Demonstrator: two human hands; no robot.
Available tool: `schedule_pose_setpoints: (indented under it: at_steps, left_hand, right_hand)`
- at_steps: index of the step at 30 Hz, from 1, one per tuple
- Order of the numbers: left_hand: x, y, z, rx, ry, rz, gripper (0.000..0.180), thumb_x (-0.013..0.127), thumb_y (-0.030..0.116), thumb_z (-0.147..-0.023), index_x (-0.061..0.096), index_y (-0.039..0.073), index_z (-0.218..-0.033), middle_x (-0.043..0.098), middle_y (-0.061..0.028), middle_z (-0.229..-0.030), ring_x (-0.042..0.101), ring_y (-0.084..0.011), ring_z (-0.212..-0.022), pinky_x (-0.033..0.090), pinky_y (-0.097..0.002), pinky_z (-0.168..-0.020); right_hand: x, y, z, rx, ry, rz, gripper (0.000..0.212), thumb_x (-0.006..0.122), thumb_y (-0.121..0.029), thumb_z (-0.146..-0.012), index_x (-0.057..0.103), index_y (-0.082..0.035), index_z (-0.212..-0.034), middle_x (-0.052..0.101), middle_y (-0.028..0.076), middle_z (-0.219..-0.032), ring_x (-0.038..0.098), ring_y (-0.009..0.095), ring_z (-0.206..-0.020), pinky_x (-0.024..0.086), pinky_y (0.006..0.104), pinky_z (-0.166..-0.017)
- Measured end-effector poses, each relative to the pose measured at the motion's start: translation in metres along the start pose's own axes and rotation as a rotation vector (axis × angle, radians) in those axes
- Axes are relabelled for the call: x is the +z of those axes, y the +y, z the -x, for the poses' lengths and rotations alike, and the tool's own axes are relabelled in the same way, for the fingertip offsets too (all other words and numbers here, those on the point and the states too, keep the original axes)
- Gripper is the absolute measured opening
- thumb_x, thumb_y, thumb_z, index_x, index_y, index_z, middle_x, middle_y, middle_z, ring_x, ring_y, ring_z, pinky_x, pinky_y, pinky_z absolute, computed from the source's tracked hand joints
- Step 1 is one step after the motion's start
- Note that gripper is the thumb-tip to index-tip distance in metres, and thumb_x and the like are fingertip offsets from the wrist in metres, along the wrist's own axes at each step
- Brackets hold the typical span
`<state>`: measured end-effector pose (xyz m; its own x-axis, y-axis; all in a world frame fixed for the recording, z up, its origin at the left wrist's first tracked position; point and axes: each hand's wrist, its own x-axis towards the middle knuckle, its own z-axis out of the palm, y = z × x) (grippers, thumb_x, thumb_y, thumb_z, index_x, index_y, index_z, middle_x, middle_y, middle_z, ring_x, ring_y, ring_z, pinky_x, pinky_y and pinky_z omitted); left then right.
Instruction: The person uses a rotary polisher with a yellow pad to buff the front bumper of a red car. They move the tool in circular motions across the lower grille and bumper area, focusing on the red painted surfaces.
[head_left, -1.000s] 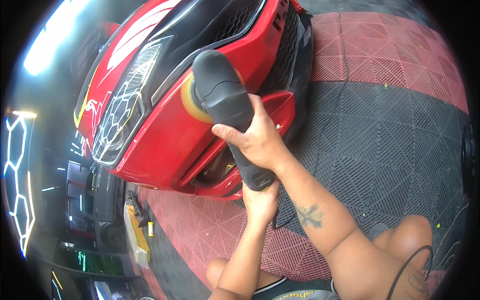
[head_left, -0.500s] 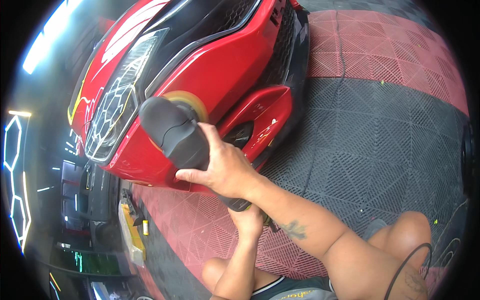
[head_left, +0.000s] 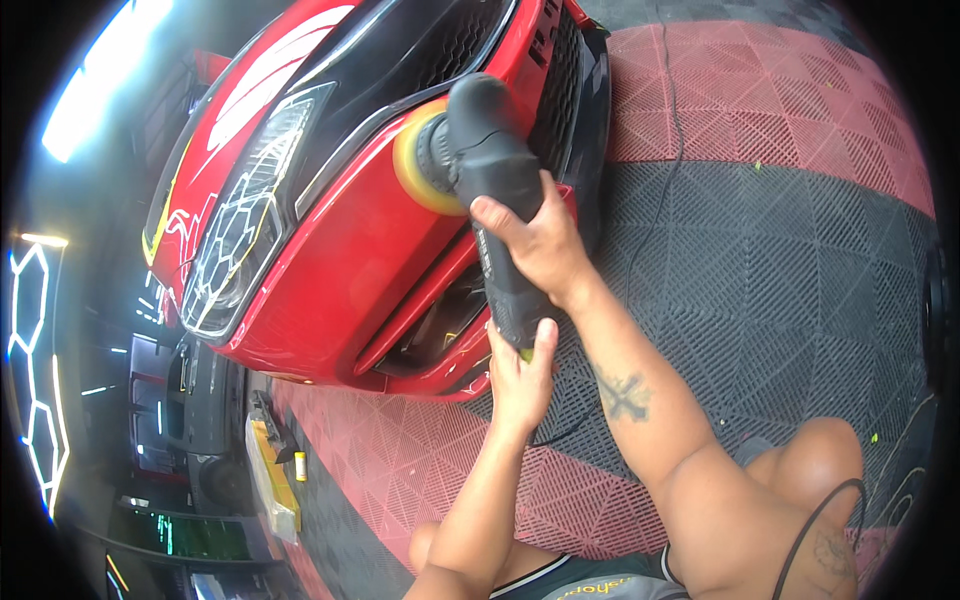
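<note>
A black power polisher [head_left: 490, 128] with a round yellow foam pad [head_left: 413, 165] is held against the red front bumper [head_left: 345, 270] of a car, beside the dark grille. My right hand [head_left: 542, 240] is closed around its body just behind the head, thumb on the near side. Farther back, my left hand [head_left: 521, 385] grips the lower end of the handle. The pad stands edge-on to me, its face against the red panel. To the left of it is the clear headlight [head_left: 240, 240].
Red and grey ribbed floor tiles [head_left: 740, 260] surround the car. A thin dark cord [head_left: 676, 130] crosses them on the right. At the left lie a long yellow box [head_left: 272, 470] and a small yellow-and-white bottle [head_left: 300, 466]. A dark vehicle [head_left: 205, 400] stands beyond.
Both hands have swung the polisher right and farther up the bumper, from beside the headlight to near the grille. Its pad now shows more fully, and the left hand has moved up too.
</note>
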<state>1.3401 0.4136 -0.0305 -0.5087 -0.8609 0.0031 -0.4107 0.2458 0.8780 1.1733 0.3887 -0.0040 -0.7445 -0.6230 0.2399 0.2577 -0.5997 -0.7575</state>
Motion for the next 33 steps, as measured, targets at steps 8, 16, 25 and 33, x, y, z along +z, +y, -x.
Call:
schedule_pose_setpoints:
  at_steps: [8,16,25,33]
  left_hand:
    - [0.018,0.024,-0.037,0.080,-0.039,-0.239,0.082,0.071,0.044,-0.109,0.031,-0.004,-0.163,0.077,-0.0289,-0.117,0.079,-0.0420,-0.106,0.060,-0.0502,-0.092]
    - [0.002,-0.003,-0.021,0.153,0.075,-0.199,0.054,0.067,0.043,-0.112,0.046,0.001,-0.139,0.063,-0.0064,-0.085,0.065,-0.0152,-0.064,0.056,-0.0321,-0.056]
    - [-0.084,-0.058,0.042,0.138,0.022,0.145,0.090,0.067,0.073,-0.102,0.036,0.002,-0.147,0.064,-0.0103,-0.099,0.065,-0.0168,-0.067,0.055,-0.0316,-0.058]
    - [-0.070,-0.035,0.032,0.105,0.035,-0.050,0.096,0.067,0.072,-0.103,0.034,-0.003,-0.154,0.066,-0.0106,-0.090,0.067,-0.0184,-0.066,0.058,-0.0337,-0.060]
  right_hand:
    - [-0.026,-0.009,-0.044,0.061,0.033,-0.172,0.076,0.095,-0.049,-0.089,0.058,0.000,-0.133,0.074,0.010,-0.107,0.074,0.015,-0.080,0.064,0.0318,-0.073]
    - [-0.002,-0.003,-0.020,0.062,0.025,-0.078,0.082,0.095,-0.051,-0.088,0.056,0.001,-0.137,0.075,0.012,-0.111,0.076,0.018,-0.094,0.064,0.0350,-0.083]
    - [0.080,0.008,0.065,0.015,-0.107,0.212,0.107,0.092,-0.060,-0.085,0.036,-0.005,-0.158,0.075,0.031,-0.125,0.077,0.050,-0.117,0.060,0.0542,-0.104]
    - [0.061,0.014,0.048,0.009,-0.011,-0.013,0.095,0.096,-0.052,-0.086,0.047,-0.003,-0.150,0.076,0.024,-0.126,0.079,0.037,-0.111,0.062,0.0461,-0.100]
